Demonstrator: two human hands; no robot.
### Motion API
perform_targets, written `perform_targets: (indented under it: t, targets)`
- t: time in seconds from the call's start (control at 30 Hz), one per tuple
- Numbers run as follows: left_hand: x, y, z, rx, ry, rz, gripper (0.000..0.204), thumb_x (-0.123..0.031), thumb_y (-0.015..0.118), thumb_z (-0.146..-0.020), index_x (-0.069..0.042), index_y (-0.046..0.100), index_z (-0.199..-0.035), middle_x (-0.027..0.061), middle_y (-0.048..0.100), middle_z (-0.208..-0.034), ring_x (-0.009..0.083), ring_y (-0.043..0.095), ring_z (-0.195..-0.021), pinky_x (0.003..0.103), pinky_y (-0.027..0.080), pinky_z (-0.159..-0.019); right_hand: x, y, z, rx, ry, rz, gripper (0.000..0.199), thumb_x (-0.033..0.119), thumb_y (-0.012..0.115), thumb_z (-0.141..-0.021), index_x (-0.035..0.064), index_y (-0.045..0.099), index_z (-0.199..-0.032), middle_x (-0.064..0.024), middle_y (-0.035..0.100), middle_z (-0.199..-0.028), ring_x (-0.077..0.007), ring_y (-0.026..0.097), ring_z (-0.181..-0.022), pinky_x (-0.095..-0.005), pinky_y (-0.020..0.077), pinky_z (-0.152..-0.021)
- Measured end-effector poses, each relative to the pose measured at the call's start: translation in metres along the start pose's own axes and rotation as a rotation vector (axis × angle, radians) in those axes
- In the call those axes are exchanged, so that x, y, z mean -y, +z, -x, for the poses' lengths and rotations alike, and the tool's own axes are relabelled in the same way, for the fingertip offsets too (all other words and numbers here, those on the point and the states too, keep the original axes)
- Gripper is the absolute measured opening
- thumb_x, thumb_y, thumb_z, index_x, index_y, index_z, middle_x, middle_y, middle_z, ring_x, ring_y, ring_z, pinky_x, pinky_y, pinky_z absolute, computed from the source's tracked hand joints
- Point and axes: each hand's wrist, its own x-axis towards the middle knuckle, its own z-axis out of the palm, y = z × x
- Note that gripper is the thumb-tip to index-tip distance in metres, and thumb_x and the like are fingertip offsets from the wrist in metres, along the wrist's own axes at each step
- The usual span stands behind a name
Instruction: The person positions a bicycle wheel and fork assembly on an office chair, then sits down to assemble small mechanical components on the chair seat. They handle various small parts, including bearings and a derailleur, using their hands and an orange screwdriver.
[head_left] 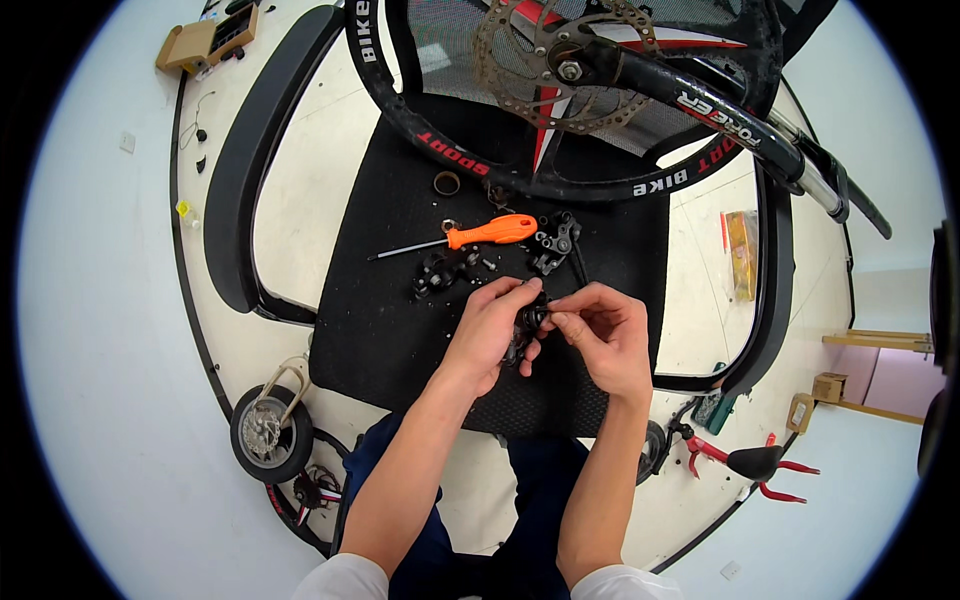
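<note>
My left hand point(490, 330) grips a small black metal part point(527, 325) over a black chair seat point(400, 330). My right hand point(605, 330) pinches the same part from the right with thumb and fingers. Just beyond the hands lie an orange-handled screwdriver point(490, 232), a black brake caliper piece point(555, 240) and several small black parts point(440, 272). A brown ring point(446, 183) rests farther back on the seat.
A bicycle wheel with a brake disc point(560, 65) and black fork point(720, 115) leans over the seat's far edge. Chair armrests point(250, 160) flank the seat. A small wheel point(270, 432) sits lower left, red-handled pliers point(750, 462) lower right, a cardboard box point(205, 42) upper left.
</note>
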Motion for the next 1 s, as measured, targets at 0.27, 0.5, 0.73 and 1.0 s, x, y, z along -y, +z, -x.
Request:
perform_targets:
  t: [0.27, 0.5, 0.73, 1.0]
  targets:
    - [0.003, 0.003, -0.002, -0.032, 0.039, 0.013, 0.028, -0.031, 0.057, -0.097, -0.003, 0.056, -0.095, 0.0067, 0.059, -0.069, 0.0135, 0.054, -0.048, 0.028, 0.043, -0.037, 0.002, -0.008, 0.003, 0.012, 0.028, 0.044, 0.008, -0.009, 0.065, -0.086, -0.0065, 0.067, -0.094, -0.0107, 0.069, -0.084, -0.0151, 0.069, -0.081, -0.0248, 0.0545, -0.074]
    - [0.005, 0.002, -0.001, -0.024, -0.001, 0.053, 0.028, -0.031, 0.056, -0.097, -0.004, 0.056, -0.093, 0.0068, 0.059, -0.069, 0.0138, 0.055, -0.049, 0.028, 0.042, -0.037, 0.001, -0.01, 0.003, 0.065, 0.04, 0.055, 0.009, -0.009, 0.066, -0.085, -0.0063, 0.068, -0.093, -0.0106, 0.07, -0.085, -0.0155, 0.069, -0.081, -0.0251, 0.0551, -0.075]
    - [0.0, -0.005, 0.004, -0.004, -0.033, 0.013, 0.028, -0.033, 0.058, -0.095, -0.007, 0.056, -0.085, 0.0056, 0.058, -0.066, 0.0123, 0.052, -0.043, 0.027, 0.038, -0.034, 0.006, -0.007, 0.002, 0.098, 0.106, 0.035, 0.007, -0.008, 0.066, -0.085, -0.0061, 0.068, -0.092, -0.0092, 0.07, -0.083, -0.0155, 0.069, -0.08, -0.0257, 0.0553, -0.075]
    - [-0.001, 0.006, 0.002, -0.091, -0.244, 0.066, 0.028, -0.037, 0.062, -0.092, -0.012, 0.056, -0.08, 0.0016, 0.054, -0.061, 0.008, 0.043, -0.04, 0.02, 0.03, -0.034, -0.003, -0.017, 0.005, 0.175, 0.157, 0.032, 0.005, 0.0, 0.069, -0.085, -0.0014, 0.069, -0.089, -0.0064, 0.071, -0.078, -0.0076, 0.066, -0.074, -0.0222, 0.0505, -0.065]
